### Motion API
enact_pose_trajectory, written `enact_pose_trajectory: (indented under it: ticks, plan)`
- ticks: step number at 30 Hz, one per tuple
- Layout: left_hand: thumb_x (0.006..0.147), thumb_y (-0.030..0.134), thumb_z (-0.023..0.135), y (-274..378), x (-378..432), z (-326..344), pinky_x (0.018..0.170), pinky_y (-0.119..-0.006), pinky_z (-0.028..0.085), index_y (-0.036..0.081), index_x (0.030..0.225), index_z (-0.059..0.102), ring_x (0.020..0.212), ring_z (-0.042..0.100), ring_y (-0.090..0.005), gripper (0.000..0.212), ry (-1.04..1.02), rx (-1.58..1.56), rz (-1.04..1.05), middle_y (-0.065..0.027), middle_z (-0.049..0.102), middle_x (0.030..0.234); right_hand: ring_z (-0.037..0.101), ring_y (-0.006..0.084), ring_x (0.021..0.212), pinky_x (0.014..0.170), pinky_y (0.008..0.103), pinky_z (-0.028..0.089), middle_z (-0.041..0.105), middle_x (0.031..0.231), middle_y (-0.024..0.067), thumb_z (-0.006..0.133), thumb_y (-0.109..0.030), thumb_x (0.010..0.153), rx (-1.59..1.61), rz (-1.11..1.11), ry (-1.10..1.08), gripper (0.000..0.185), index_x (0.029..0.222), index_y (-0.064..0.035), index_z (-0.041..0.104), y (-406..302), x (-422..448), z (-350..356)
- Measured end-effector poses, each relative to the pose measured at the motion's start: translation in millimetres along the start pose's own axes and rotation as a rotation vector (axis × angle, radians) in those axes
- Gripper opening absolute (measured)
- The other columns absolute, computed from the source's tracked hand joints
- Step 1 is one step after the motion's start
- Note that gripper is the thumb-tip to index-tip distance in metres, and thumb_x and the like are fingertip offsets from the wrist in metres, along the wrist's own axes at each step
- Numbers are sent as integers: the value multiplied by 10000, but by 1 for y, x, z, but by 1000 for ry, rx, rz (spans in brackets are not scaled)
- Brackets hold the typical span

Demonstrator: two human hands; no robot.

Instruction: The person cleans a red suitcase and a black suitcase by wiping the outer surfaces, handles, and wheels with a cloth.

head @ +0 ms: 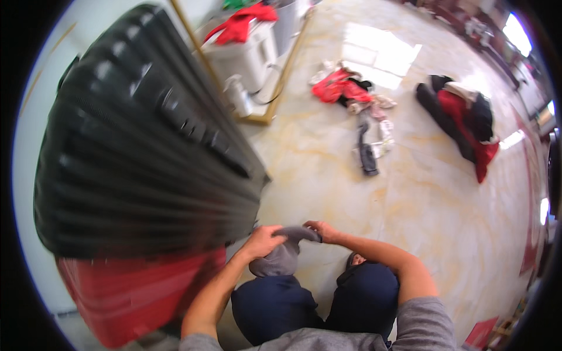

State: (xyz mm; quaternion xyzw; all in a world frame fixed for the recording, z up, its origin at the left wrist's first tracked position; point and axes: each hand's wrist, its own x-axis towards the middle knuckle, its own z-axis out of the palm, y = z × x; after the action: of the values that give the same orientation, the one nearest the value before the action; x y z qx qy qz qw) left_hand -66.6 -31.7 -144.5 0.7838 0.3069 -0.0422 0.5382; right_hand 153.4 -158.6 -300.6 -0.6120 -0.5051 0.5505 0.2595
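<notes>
A small grey cloth item [299,232], perhaps a sock, spans the gap between my two hands. My left hand [264,241] grips its left end, and the fingers of my right hand [322,231] pinch its right end. More grey fabric [275,261] hangs below my left hand, just beyond my left knee [274,302]; whether it belongs to the same piece I cannot tell. Part of a foot [356,259] shows beside my right knee [366,291].
A black ribbed suitcase [145,145] and a red suitcase [145,289] stand at left. Socks and clothes form a pile [351,96] on the marbled floor; dark and red garments [465,114] lie right of it. A white bin [246,57] and spray bottle [237,94] appear by a gold-framed mirror [274,96].
</notes>
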Motion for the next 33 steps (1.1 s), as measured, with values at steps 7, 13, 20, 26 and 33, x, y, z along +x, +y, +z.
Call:
enact_pose_trajectory:
  ticks: [7,13,20,26,33]
  plan:
    - [970,275,553,34,61,0,861,-334,470,-14,1181,542,982,619,-245,358,603,-492,97,-161,650,1077,589,292,1091,913,493,504,610,1228,98,399,-647,933,1052,100,67,709,1369,-92,466,-156,-56,-22]
    - [848,257,648,38,68,-15,896,-417,448,33,1267,458,1076,565,-375,512,626,-107,214,-213,571,1155,538,239,1171,907,449,516,522,1328,116,449,-695,892,946,250,-119,856,1453,-63,318,-219,-45,-51]
    - [774,194,696,13,39,-25,889,-431,454,37,1204,548,1075,559,-401,482,554,52,365,-236,567,1154,532,208,1158,1023,303,381,563,1282,134,620,-394,920,588,35,344,646,1411,-30,411,-204,24,-40]
    - [884,147,581,42,11,-30,898,-411,472,-5,1171,593,1068,576,-377,325,349,180,120,-220,596,1150,529,197,1168,1000,312,407,589,1269,127,538,-116,935,667,43,439,448,1370,-23,483,-124,59,-81]
    - [833,70,637,92,-16,-58,903,-396,476,9,1059,635,1010,608,-289,234,525,699,462,-127,621,1079,529,191,1167,979,319,421,583,1271,126,560,-202,975,552,-53,751,438,1363,-16,477,-143,87,-127]
